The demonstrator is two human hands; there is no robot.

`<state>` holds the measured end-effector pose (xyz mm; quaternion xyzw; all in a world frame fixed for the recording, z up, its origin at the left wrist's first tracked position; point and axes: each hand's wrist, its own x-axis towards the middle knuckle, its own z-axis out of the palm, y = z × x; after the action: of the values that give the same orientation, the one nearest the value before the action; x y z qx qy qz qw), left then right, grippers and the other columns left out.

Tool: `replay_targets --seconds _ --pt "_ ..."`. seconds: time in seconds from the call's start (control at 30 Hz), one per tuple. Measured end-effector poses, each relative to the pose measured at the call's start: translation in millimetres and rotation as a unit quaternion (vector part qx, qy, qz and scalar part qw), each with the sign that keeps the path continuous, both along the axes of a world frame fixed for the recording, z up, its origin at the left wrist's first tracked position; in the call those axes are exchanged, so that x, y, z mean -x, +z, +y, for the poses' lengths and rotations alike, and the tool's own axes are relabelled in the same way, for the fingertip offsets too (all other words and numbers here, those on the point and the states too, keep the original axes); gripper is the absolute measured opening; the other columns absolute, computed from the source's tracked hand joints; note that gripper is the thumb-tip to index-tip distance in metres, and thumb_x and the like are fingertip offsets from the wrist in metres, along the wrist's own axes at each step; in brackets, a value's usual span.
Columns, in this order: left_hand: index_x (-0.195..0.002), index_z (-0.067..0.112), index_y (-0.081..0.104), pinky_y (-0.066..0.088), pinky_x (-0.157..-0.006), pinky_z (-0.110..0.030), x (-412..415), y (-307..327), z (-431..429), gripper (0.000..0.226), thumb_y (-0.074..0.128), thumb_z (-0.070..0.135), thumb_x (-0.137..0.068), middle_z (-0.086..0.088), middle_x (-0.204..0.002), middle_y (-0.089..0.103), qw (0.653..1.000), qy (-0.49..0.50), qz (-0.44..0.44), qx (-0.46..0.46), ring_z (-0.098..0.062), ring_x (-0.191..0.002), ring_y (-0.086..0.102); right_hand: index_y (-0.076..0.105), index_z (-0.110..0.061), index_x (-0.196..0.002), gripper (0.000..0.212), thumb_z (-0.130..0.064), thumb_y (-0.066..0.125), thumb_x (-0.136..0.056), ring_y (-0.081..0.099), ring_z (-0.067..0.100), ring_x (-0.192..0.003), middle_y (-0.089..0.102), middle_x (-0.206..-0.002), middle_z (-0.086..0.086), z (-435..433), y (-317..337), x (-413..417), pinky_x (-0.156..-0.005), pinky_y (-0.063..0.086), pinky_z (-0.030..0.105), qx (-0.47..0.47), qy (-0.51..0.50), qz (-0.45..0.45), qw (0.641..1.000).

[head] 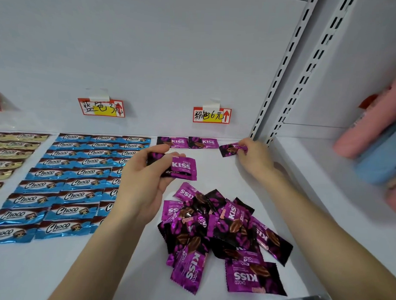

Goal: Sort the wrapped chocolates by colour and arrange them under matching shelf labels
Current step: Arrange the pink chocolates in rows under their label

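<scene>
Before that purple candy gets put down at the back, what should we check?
1. The right hand grips the tilted chocolate: ok.
2. The tilted chocolate sits straight with the back row: not ok.
3. The back row lies under the pink label: ok.
4. The left hand holds the next chocolate: ok.
5. No other colours hide in the pile: cannot tell.

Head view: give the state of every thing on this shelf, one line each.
Left hand: grips a purple Kiss chocolate, lifted.
Right hand: pinches a second Kiss chocolate beside the back row.
Back-row Kiss pair: flat, under the pink label.
Kiss pile: loose, unsorted.
Blue Choco chocolates: neat rows under the blue label.
Gold chocolates: rows, cut off at left.
</scene>
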<state>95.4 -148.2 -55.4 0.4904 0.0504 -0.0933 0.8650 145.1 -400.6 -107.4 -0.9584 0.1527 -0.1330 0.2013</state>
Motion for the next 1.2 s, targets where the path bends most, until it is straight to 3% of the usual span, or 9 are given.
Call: replay_targets --seconds 0.1,0.27,0.37,0.53,0.93,1.0,1.07,1.13,1.2 --pt "-0.090 0.011 0.064 0.057 -0.056 -0.027 -1 -1 2 0.017 0.057 -0.002 -0.083 -0.007 -0.080 0.074 1.000 -0.004 0.004 -0.005 -0.018 -0.075 0.072 0.061 -0.012 -0.117 0.029 -0.018 0.046 -0.093 0.047 0.032 -0.110 0.054 -0.115 0.014 3 -6 1 -0.086 0.038 0.035 0.070 0.022 -0.020 0.997" --pt "-0.089 0.016 0.065 0.058 -0.056 -0.029 0 -3 2 0.025 0.064 0.012 -0.064 -0.004 -0.084 0.075 1.000 -0.019 -0.003 -0.013 -0.018 -0.075 0.072 0.060 -0.011 -0.119 0.031 -0.020 0.042 -0.095 0.050 0.029 -0.110 0.058 -0.118 0.011 4 -12 1 -0.084 0.044 0.037 0.077 0.053 -0.008 0.996" --pt "-0.093 0.016 0.064 0.058 -0.057 -0.030 1 -2 3 0.035 0.065 0.015 -0.058 -0.004 -0.087 0.074 1.000 -0.021 0.003 -0.012 -0.018 -0.076 0.072 0.057 -0.010 -0.123 0.034 -0.019 0.041 -0.095 0.047 0.031 -0.116 0.056 -0.123 0.013 2 -14 -4 -0.094 0.041 0.038 0.070 0.054 -0.008 0.996" --pt "-0.101 0.010 0.058 0.060 -0.063 -0.039 -1 -4 6 0.015 0.052 0.002 -0.090 -0.009 -0.092 0.074 0.999 -0.020 0.040 0.004 -0.022 -0.081 0.072 0.050 -0.011 -0.131 0.037 -0.019 0.038 -0.097 0.042 0.029 -0.122 0.051 -0.131 0.009 2 -19 -8 -0.101 0.035 0.037 0.081 0.067 -0.007 0.994" --pt "-0.093 0.004 0.063 0.060 -0.060 -0.038 6 -7 7 0.019 0.045 0.009 -0.097 -0.007 -0.068 0.072 0.997 0.000 0.069 0.045 -0.021 -0.071 0.072 0.042 -0.015 -0.137 0.040 -0.023 0.034 -0.099 0.033 0.029 -0.129 0.040 -0.140 0.012 2 -22 -8 -0.104 0.032 0.039 0.097 0.060 0.005 0.993" --pt "-0.093 0.004 0.064 0.060 -0.061 -0.038 10 -5 7 0.020 0.045 0.009 -0.097 -0.008 -0.069 0.072 0.996 -0.005 0.068 0.055 -0.021 -0.071 0.072 0.042 -0.011 -0.137 0.040 -0.021 0.035 -0.099 0.030 0.028 -0.134 0.036 -0.144 0.014 7 -15 -2 -0.109 0.027 0.038 0.064 0.056 -0.029 0.996" --pt "-0.094 0.006 0.064 0.060 -0.062 -0.034 14 -4 9 0.020 0.044 0.010 -0.096 -0.007 -0.074 0.073 0.997 -0.011 0.055 0.058 -0.019 -0.072 0.072 0.050 -0.006 -0.129 0.036 -0.019 0.039 -0.098 0.038 0.025 -0.128 0.046 -0.135 0.013 17 -3 6 -0.106 0.033 0.036 -0.023 0.057 -0.092 0.994" --pt "-0.097 0.010 0.064 0.059 -0.061 -0.028 18 -2 10 0.019 0.045 0.012 -0.096 -0.006 -0.079 0.074 0.998 -0.015 0.035 0.055 -0.017 -0.074 0.072 0.062 -0.008 -0.108 0.025 -0.022 0.045 -0.096 0.056 0.020 -0.106 0.063 -0.109 0.006 33 18 21 -0.089 0.045 0.031 -0.162 0.060 -0.150 0.974" --pt "-0.098 0.010 0.064 0.057 -0.060 -0.023 22 0 10 0.019 0.045 0.011 -0.095 -0.005 -0.081 0.074 0.998 -0.017 0.020 0.060 -0.014 -0.075 0.071 0.064 -0.017 -0.088 0.019 -0.031 0.052 -0.092 0.065 0.011 -0.080 0.069 -0.082 -0.003 54 43 44 -0.070 0.050 0.025 -0.322 0.103 -0.146 0.930"
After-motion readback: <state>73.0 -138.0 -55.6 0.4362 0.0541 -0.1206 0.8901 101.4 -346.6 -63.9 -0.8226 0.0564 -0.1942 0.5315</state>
